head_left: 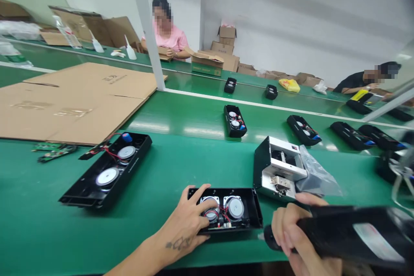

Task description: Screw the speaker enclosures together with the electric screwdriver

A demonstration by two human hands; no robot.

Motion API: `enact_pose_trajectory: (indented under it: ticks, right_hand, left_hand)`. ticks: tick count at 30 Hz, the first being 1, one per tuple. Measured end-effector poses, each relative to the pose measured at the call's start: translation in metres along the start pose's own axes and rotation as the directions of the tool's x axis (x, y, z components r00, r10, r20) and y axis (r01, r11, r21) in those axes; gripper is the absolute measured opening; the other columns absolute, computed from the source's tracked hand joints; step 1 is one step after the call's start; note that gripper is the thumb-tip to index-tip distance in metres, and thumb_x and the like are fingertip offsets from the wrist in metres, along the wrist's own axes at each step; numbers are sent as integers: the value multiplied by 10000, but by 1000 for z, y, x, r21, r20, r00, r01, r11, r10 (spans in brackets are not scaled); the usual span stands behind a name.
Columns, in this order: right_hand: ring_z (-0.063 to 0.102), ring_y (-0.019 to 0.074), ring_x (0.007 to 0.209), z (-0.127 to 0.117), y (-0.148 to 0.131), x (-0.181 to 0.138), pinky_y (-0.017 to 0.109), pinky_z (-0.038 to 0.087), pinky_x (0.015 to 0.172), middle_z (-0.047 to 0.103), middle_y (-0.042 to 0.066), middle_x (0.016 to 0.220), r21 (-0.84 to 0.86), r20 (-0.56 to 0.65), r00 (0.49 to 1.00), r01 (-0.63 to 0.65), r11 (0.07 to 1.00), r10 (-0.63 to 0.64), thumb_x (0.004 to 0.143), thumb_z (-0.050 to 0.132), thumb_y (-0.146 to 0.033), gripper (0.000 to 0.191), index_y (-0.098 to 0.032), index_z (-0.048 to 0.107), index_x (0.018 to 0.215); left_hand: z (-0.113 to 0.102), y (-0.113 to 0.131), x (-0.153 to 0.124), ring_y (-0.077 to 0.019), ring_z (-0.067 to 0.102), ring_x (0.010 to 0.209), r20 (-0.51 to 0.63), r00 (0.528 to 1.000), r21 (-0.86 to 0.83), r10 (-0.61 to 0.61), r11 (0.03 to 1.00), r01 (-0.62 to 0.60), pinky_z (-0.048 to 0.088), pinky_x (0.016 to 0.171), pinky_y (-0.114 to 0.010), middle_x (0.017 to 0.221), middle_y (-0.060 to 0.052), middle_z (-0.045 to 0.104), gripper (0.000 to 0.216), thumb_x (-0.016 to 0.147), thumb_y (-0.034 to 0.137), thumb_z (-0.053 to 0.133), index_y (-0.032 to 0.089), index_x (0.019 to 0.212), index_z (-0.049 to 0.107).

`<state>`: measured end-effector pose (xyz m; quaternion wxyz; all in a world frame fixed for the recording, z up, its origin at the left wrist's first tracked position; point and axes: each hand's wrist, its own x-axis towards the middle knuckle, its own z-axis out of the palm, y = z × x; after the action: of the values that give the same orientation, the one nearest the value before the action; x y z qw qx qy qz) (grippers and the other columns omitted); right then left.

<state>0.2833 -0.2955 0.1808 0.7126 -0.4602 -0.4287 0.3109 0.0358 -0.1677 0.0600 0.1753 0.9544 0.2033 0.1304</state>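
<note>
My left hand (184, 220) rests with spread fingers on an open black speaker housing (255, 211), its fingertips over the left of two round drivers. Red wires run between the drivers. My right hand (291, 237) grips a black electric screwdriver (343, 228) just right of the housing, its tip close to the housing's front corner. A second open housing (106, 172) with two drivers lies to the left, and loose green circuit boards (54, 152) sit beyond it.
A silver metal fixture (278, 168) and a clear plastic bag (318, 177) lie on the green conveyor belt (129, 233). Several black housings stand farther along. A cardboard sheet (77, 99) lies at left. Co-workers (168, 30) sit at the far belt among cardboard boxes (207, 62).
</note>
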Motion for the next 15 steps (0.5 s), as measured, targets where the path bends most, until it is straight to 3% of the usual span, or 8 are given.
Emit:
enact_pose_trajectory:
  ticks: [3,7,10,15]
  right_hand:
    - [448,128,506,40,8,-6,260,381,492,494,-100,652,97,91,993,71,993,-80,1100,695,-374,329,-391,549,1395]
    - [382,120,536,81,23,-14,274,356,557,453,-105,692,167,143,988,29,985,-53,1117,668,-377,265,-401,522,1337]
    - [412,112,535,89,34,-17,271,369,576,484,-115,692,133,167,985,17,991,-39,1116,679,-378,262,-399,528,1329]
    - [478,129,521,79,56,-20,290,432,576,557,-120,695,29,203,979,9,1000,-14,1118,678,-361,282,-390,526,1355]
  left_hand:
    - [-1,2,1,-471,382,1605,22,1000,16,9,1000,-9,214,1227,-701,1485,46,714,275,936,479,926,250,907,776]
    - [1,4,0,-477,350,1615,43,999,41,1,999,-3,241,1227,-725,1513,40,700,265,939,474,927,252,935,783]
    - [-2,6,0,-475,333,1626,61,998,48,5,999,-8,278,1217,-740,1539,49,682,223,968,456,900,265,968,784]
    - [-5,9,-2,-469,322,1630,66,998,60,6,998,-10,309,1218,-746,1535,22,670,165,1017,455,844,311,1087,804]
